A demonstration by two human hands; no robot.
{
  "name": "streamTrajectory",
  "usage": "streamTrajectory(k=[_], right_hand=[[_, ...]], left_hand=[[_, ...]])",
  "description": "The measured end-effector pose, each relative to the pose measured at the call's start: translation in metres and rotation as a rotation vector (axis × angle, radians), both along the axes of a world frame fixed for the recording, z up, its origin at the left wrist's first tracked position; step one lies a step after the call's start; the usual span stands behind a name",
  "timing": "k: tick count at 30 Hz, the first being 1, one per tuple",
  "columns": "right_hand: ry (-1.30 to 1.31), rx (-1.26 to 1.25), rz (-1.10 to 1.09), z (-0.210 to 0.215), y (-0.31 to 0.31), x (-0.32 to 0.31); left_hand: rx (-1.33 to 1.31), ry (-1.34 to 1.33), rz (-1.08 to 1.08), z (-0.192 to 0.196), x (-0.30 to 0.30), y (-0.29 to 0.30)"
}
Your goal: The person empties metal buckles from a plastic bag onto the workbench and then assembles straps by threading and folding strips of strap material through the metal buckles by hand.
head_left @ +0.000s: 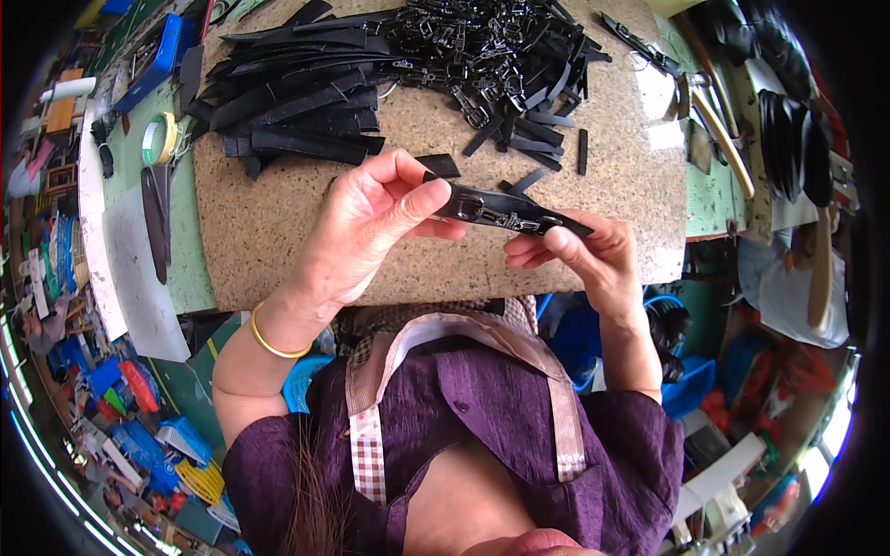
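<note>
Between my two hands a black leather strap (477,203) with dark metal buckle hardware (505,219) on its face is held stretched out above the near part of the table. My left hand (375,215) pinches its left end between thumb and fingers. At the other end, my right hand (589,252) grips the strap with the thumb pressed near the buckle. Beyond my hands lies a heap of black strips (297,83), with a pile of dark metal buckles (464,46) beside it. Several short black pieces (538,139) lie loose near the pile.
The speckled stone slab (269,232) forms the work surface. On the left are a tape roll (159,138) and dark scissors (158,222). At the right stand a hammer with a wooden handle (723,144) and black leather pieces (788,144). Blue baskets (575,338) sit below the table's near edge.
</note>
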State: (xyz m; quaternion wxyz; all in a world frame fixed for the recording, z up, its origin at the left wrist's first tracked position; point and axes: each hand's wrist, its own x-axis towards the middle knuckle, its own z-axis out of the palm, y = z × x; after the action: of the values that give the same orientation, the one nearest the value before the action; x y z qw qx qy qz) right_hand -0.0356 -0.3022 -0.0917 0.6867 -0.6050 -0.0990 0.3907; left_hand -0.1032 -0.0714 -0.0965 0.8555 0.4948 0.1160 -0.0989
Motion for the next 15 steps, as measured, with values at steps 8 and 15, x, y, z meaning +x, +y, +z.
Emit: streamTrajectory(k=[8, 15], right_hand=[[0.418, 0.392, 0.142, -0.005, -0.010, 0.008], [0.335, 0.279, 0.055, -0.007, -0.007, 0.013]], left_hand=[[-0.716, 0.024, 0.040, -0.011, -0.008, -0.036], [-0.777, 0.037, -0.035, -0.022, 0.002, -0.028]])
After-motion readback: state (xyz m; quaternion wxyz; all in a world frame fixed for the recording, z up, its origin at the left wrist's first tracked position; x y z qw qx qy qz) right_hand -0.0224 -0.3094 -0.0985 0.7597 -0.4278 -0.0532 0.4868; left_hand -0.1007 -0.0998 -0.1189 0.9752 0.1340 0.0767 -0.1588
